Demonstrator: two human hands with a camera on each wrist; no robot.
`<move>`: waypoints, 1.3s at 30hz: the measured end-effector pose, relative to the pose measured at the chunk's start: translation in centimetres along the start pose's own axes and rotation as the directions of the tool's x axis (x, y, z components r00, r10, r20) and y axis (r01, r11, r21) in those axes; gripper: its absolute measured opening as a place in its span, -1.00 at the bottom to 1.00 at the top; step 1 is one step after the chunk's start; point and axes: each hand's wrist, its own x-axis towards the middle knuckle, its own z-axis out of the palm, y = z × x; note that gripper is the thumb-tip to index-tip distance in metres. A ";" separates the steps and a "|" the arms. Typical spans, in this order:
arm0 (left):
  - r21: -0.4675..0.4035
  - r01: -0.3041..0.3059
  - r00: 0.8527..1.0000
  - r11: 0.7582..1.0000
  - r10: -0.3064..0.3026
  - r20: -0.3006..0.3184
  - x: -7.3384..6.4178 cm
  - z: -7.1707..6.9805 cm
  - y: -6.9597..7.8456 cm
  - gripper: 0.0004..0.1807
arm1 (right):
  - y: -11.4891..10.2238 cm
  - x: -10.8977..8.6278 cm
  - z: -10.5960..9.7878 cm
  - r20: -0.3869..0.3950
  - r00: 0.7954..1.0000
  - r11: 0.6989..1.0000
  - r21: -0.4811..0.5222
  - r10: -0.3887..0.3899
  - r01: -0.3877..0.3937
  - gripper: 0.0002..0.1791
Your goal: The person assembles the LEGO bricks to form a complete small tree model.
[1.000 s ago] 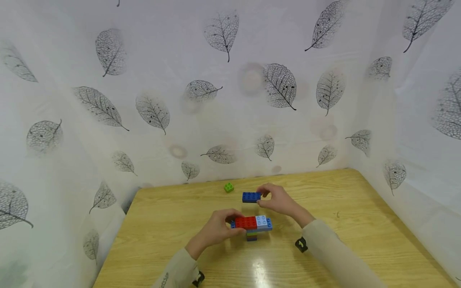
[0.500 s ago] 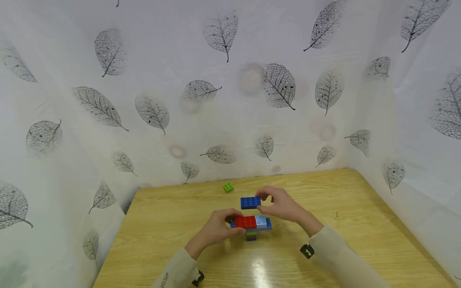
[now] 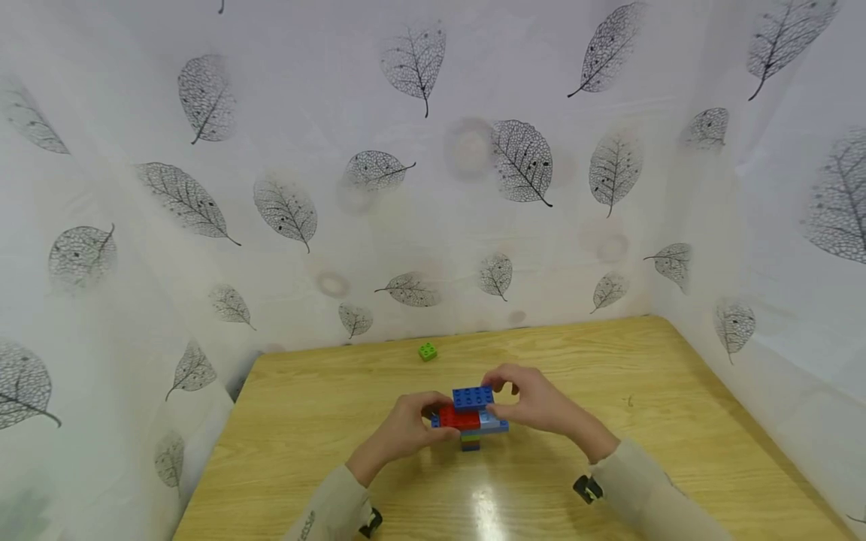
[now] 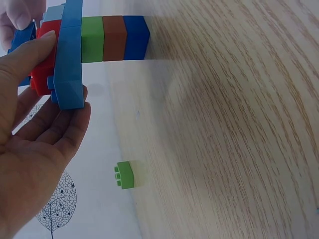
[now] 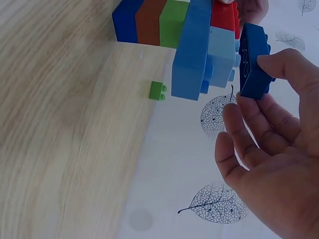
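Observation:
A toy-brick build stands on the wooden table. Its column has a dark blue (image 5: 127, 22), a brown (image 5: 150, 22) and a green brick (image 5: 173, 24), with blue bricks (image 5: 192, 52) lying across the top. On these sit a red brick (image 3: 458, 418) and a light blue brick (image 5: 221, 57), side by side. My left hand (image 3: 406, 427) grips the red brick's end, thumb in front, fingers behind. Between thumb and fingertips my right hand (image 3: 537, 400) pinches the right end of a blue eight-stud brick (image 3: 472, 397), held just above the top layer; the right wrist view shows a narrow gap beneath it.
A loose lime-green brick (image 3: 428, 351) lies near the table's back edge, behind the build. White curtains with a leaf print (image 3: 413, 289) hang at the back and both sides of the wooden table (image 3: 304, 421).
The right hand has brought the blue eight-stud brick toward the person and down, from behind the build to just above the red and light blue bricks. The left hand holds its place.

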 end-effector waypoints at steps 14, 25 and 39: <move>0.002 -0.032 0.999 0.999 0.032 -0.007 0.0 0.1 -0.3 -0.56 | 0.1 -0.5 1.1 0.035 0.999 0.999 0.028 -0.041 0.040 -0.69; -0.003 -0.035 0.999 0.999 0.035 -0.006 -0.1 0.1 -0.1 -0.55 | 0.0 -0.6 1.3 0.045 0.998 0.999 0.031 -0.035 0.033 -0.67; -0.014 0.025 1.000 1.000 -0.025 0.006 0.1 -0.2 0.0 -0.58 | -0.1 -0.4 1.3 0.046 0.998 0.999 0.036 -0.038 0.036 -0.72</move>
